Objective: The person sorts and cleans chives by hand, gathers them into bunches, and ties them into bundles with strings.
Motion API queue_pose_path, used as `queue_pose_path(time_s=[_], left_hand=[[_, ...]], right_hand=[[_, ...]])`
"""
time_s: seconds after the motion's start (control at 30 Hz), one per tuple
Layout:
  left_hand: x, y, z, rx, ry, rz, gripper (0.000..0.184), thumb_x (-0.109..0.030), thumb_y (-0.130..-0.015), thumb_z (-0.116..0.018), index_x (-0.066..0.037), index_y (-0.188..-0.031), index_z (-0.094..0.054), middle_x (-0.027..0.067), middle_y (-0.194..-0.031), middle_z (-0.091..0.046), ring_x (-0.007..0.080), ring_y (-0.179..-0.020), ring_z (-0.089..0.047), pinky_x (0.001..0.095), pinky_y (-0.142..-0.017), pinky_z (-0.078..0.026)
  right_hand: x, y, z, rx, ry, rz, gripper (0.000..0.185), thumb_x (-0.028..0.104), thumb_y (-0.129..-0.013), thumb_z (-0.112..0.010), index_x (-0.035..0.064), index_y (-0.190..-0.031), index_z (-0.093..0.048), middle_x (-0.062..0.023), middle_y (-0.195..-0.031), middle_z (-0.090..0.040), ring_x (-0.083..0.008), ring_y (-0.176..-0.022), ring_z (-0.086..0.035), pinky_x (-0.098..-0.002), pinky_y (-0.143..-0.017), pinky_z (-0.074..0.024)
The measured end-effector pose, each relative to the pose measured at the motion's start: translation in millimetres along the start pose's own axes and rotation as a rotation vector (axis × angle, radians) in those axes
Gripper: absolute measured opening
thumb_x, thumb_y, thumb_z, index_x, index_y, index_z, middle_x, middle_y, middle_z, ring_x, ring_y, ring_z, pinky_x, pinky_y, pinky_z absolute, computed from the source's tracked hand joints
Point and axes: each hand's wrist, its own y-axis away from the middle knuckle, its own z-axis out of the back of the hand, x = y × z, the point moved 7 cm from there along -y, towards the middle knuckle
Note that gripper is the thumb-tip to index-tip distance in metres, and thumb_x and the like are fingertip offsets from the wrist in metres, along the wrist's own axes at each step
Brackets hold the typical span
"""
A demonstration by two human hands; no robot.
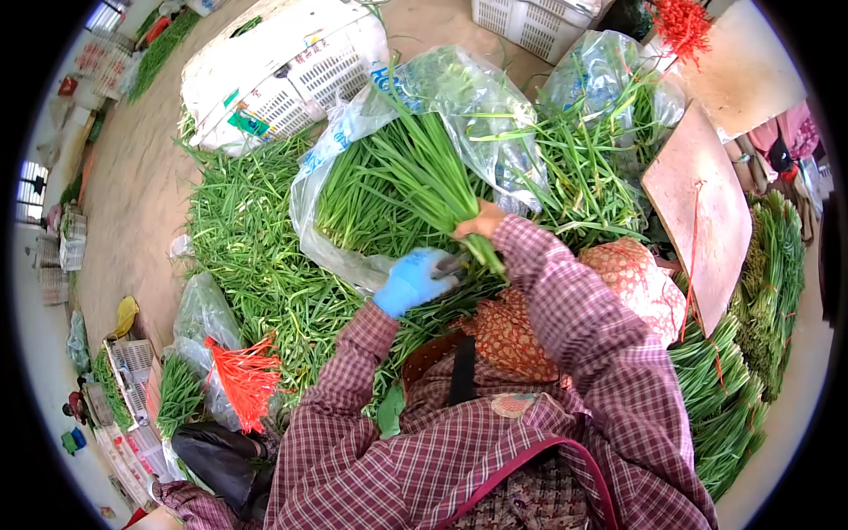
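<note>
Clear plastic bag, ctr.: lg. blue caps nr. top edge, approx. "HO", remainder lost in folds; addl. blue print along LH edge, illegible. White crate, upper L: row of red chars., apparently Chinese, on long side; too sm. to read w/ certainty. Same crate, lower L: green-and-blue label, text n/legible. Second plastic bag, upper R: blue marks, crumpled, n/legible. No nos. or safety signs can be read w/ certainty in this view.
</note>
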Motion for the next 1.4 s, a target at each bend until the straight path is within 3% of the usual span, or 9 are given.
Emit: queue_pose_path(time_s=[0.2, 0.4, 0.63, 0.77, 0.87, 0.97, 1.1, 1.2, 1.4], left_hand=[[46, -49, 30, -0.134, -0.604, 0.165, 0.07, -0.047, -0.077, -0.065, -0.015, -0.136, -0.043, 0.0152, -0.133, -0.044, 0.0323, -0.128, -0.036, 0.0447, -0.103, -0.034], [143, -63, 72, -0.201, -0.347, 0.171, 0.061, -0.044, -0.081, -0.063, -0.005, -0.127, -0.052, 0.018, -0.126, -0.055, 0.03, -0.114, -0.054, 0.0388, -0.097, -0.043], [-88, 79, 149, 0.365, 0.13, -0.217, 0.052, -0.048, -0.084, -0.063, -0.003, -0.109, -0.066, 0.0151, -0.094, -0.07, 0.0218, -0.082, -0.069, 0.0348, -0.075, -0.056], [-240, 138, 167, 0.459, 0.221, -0.897, 0.087, -0.036, -0.074, -0.077, -0.003, -0.142, -0.034, 0.0206, -0.129, -0.054, 0.0266, -0.107, -0.061, 0.0388, -0.091, -0.051], [-287, 120, 151, 0.402, 0.11, -0.812, 0.108, -0.039, -0.068, -0.081, -0.001, -0.146, -0.018, 0.0242, -0.142, -0.037, 0.0314, -0.122, -0.05, 0.0426, -0.102, -0.042], [-266, 82, 83, 0.75, 0.115, -0.462, 0.122, -0.042, -0.067, -0.082, 0.004, -0.146, -0.002, 0.0258, -0.149, -0.022, 0.0347, -0.137, -0.028, 0.0431, -0.113, -0.025], [-175, 72, -8, 1.196, 0.421, -0.095, 0.128, -0.073, -0.063, -0.067, 0.009, -0.144, -0.01, 0.0241, -0.148, -0.024, 0.0291, -0.136, -0.026, 0.0396, -0.113, -0.023], [-106, 70, -20, 0.891, 0.823, -0.303, 0.126, -0.075, -0.063, -0.065, 0.006, -0.145, -0.014, 0.0248, -0.148, -0.023, 0.033, -0.135, -0.031, 0.0449, -0.111, -0.026], [-59, 58, -52, 0.92, 1.231, -0.196, 0.123, -0.072, -0.064, -0.067, 0.006, -0.144, -0.016, 0.0247, -0.146, -0.026, 0.0329, -0.133, -0.033, 0.0448, -0.109, -0.029]], right_hand=[[37, 123, 60, -0.039, 0.2, -0.013, 0.07, 0.019, -0.066, -0.077, -0.0003, -0.127, -0.049, -0.0183, -0.109, -0.063, -0.0282, -0.099, -0.061, -0.041, -0.099, -0.0425], [63, 281, 88, -0.091, 0.091, -0.008, 0.064, 0.007, -0.072, -0.073, -0.0034, -0.129, -0.046, -0.0136, -0.105, -0.065, -0.0191, -0.098, -0.061, -0.0319, -0.095, -0.0453], [10, 246, 79, 0.061, 0.174, 0.068, 0.08, 0.009, -0.065, -0.079, 0.0004, -0.135, -0.041, -0.0183, -0.119, -0.06, -0.0267, -0.101, -0.062, -0.041, -0.095, -0.0483], [18, 232, 6, 0.344, 0.106, 0.158, 0.079, 0.005, -0.067, -0.075, 0.0045, -0.137, -0.039, -0.018, -0.121, -0.059, -0.0268, -0.099, -0.063, -0.0411, -0.089, -0.053], [51, 276, -36, 0.435, 0.567, 0.148, 0.078, 0.012, -0.071, -0.074, 0.0096, -0.139, -0.037, -0.0144, -0.117, -0.062, -0.0246, -0.098, -0.063, -0.0396, -0.09, -0.051], [59, 299, -59, 0.421, 1.081, 0.217, 0.075, 0.02, -0.07, -0.073, 0.012, -0.137, -0.04, -0.0129, -0.104, -0.065, -0.0244, -0.088, -0.064, -0.039, -0.084, -0.0518], [58, 301, -47, 0.552, 0.857, 0.389, 0.068, 0.015, -0.065, -0.075, 0.0106, -0.128, -0.047, -0.0139, -0.097, -0.067, -0.0302, -0.087, -0.065, -0.0416, -0.082, -0.0517], [40, 270, -21, 0.623, 0.772, 0.3, 0.063, 0.014, -0.07, -0.076, 0.0076, -0.126, -0.049, -0.0122, -0.11, -0.064, -0.0257, -0.094, -0.064, -0.0393, -0.087, -0.0508], [93, 244, 1, 0.526, 1.124, 0.23, 0.077, 0.033, -0.072, -0.077, 0.0103, -0.137, -0.042, -0.0166, -0.127, -0.056, -0.0326, -0.114, -0.055, -0.0454, -0.098, -0.0438]])
